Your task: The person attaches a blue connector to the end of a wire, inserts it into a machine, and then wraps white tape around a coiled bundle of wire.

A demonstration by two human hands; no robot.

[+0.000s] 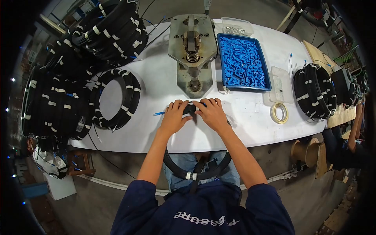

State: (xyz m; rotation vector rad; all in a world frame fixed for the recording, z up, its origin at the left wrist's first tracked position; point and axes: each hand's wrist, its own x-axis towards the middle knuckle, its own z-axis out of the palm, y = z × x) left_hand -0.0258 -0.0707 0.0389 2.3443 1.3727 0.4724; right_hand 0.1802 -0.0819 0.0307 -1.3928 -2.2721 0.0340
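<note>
A coil of black cable (213, 172) hangs over the table's front edge towards my lap, with white tape round its lower part. My left hand (175, 115) is closed on the coil's upper part, and my right hand (212, 114) grips it just to the right. Between my hands a short dark stretch of the bundle shows; the fingers hide the rest. A blue-tipped cable end (159, 113) sticks out to the left of my left hand. Just beyond my fingers stands a metal press (192, 58), its base close to the coil.
A blue tray (269, 84) of small blue parts stands right of the press. Near it are a clear plastic box (279, 88) and a yellowish tape roll (279, 113). Taped cable coils (111, 33) crowd the left; another coil (314, 92) stands right. A person's arm (355, 129) shows far right.
</note>
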